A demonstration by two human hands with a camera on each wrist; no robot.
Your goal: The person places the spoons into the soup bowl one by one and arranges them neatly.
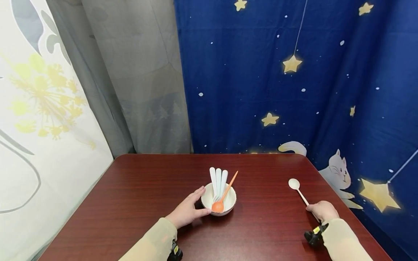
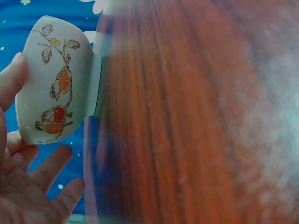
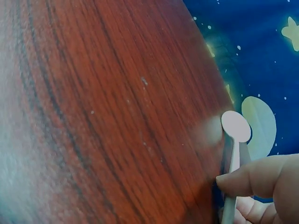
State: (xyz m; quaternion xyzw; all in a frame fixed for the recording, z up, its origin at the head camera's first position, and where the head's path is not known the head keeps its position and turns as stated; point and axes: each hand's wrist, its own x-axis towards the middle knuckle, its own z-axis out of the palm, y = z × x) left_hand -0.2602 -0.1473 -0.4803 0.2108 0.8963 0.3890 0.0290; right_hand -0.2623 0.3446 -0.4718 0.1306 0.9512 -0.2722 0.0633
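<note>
A white bowl (image 1: 230, 203) with a bird-and-branch pattern on its outside stands near the middle of the table. My left hand (image 1: 188, 209) holds it at its left side, thumb and index finger spread along the wall, as the left wrist view also shows. Inside the bowl lean several pale-handled utensils (image 1: 218, 181), at least one a fork, and an orange spoon (image 1: 217, 206). At the right, my right hand (image 1: 323, 211) pinches the handle of a long white spoon (image 1: 294, 184). Its bowl end points away from me; the handle's lower end is partly hidden by the hand.
The dark red wooden table (image 1: 147, 188) has its right edge close to my right hand. A blue starry curtain (image 1: 241, 79) and a grey curtain (image 1: 147, 79) hang behind it. A white patterned cloth (image 1: 39, 145) hangs at the left.
</note>
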